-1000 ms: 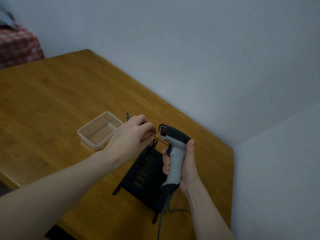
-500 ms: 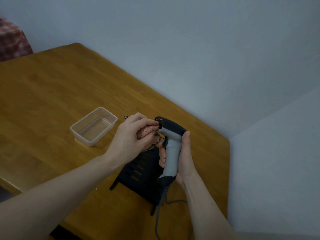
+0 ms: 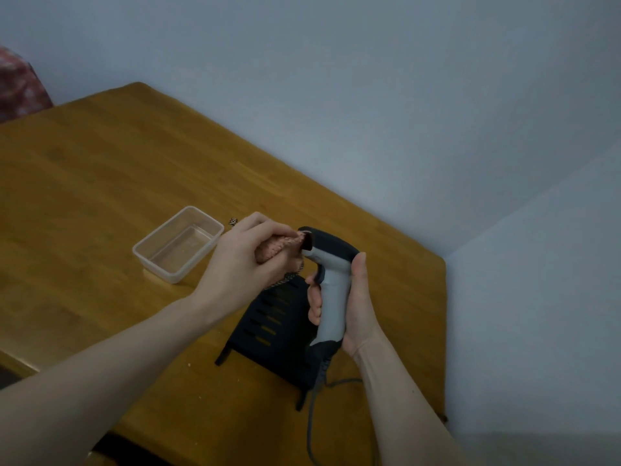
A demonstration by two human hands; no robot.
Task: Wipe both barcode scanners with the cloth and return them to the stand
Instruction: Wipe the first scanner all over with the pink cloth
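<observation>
While the right hand [image 3: 349, 307] is clasping the scanner [image 3: 331, 280] upright mid-frame to steady it, the left hand [image 3: 242, 264] is pinching the cloth [image 3: 277, 249] against its window.

The stand [image 3: 268, 327] sits on the table [image 3: 100, 169], with the container [image 3: 178, 243] to its left (well apart). The scanner [image 3: 331, 287] is held above the stand, the cloth [image 3: 277, 248] touching its front end.

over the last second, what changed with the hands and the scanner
The left hand brought the pink cloth up; a second ago it was closed by the stand with no cloth showing. It now presses the cloth against the window end of the barcode scanner. The right hand holds the scanner's handle upright as before. The black stand and clear plastic container lie as they did on the table.
</observation>
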